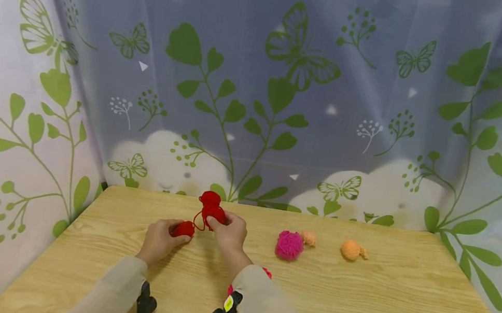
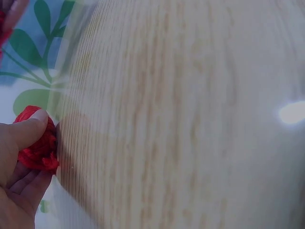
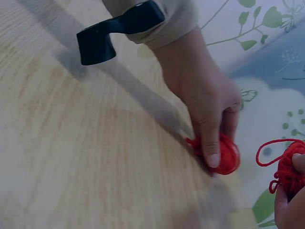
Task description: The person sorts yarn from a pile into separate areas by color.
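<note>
My left hand grips a small ball of red yarn at the table's surface, thumb on one side. In the left wrist view the same red ball sits between thumb and fingers. Just to the right, my right hand pinches a larger bundle of red yarn, which looks raised above the table. A loose red strand loops down from this bundle toward the ball. Loops of yarn stick out beside the right hand in the right wrist view.
Right of my hands a magenta yarn ball touches or nearly touches a small peach yarn piece. Farther right lies an orange yarn ball with a short tail. A pinkish-red thing is mostly hidden by my right forearm. A printed curtain hangs behind the wooden table.
</note>
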`<state>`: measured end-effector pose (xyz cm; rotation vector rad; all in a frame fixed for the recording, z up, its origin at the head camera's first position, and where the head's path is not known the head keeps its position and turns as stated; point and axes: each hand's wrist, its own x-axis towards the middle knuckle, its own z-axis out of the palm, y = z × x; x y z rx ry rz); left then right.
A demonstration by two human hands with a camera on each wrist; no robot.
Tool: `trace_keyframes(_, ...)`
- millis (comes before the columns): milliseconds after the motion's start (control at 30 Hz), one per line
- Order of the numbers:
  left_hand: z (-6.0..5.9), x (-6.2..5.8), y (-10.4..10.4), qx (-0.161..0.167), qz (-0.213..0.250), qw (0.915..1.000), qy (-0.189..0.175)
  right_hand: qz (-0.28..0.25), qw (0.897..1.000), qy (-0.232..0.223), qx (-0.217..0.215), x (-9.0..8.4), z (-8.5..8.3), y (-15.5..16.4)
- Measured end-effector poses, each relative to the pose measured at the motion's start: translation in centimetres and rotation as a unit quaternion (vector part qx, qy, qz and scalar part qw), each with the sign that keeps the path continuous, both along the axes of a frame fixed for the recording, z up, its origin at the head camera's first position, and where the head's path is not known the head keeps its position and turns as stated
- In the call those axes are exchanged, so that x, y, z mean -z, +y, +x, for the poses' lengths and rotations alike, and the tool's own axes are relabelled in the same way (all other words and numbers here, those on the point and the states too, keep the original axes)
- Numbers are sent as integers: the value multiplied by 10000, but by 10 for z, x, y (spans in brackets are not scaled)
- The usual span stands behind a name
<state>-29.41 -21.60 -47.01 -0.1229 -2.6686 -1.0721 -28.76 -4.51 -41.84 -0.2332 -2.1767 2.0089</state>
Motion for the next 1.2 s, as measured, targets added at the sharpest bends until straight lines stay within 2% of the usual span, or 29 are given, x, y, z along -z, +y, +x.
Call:
trace_keyframes(267, -1, 3, 3, 87, 24, 10000, 26, -109, 9991, -310, 284, 29, 2, -13)
trace_keyframes(400, 0, 3, 2, 94, -41, 9999, 51, -89, 9991, -338, 236, 45, 4, -16)
trace_keyframes(467, 1, 2, 1, 76, -71, 9999, 71, 75, 9996, -210, 199, 51, 6, -18)
trace_keyframes(833, -1, -1, -1, 17, -5, 10000, 30, 948, 9945, 435, 135, 57, 12, -25)
trace_keyframes(1000, -2, 0, -1, 13, -35, 10000, -10, 1060, 9933, 436, 158, 61, 12, -27)
trace_keyframes(1200, -1, 0, -1, 9, -79, 9999, -61, 1175, 9907, 639, 233, 65, 14, -30)
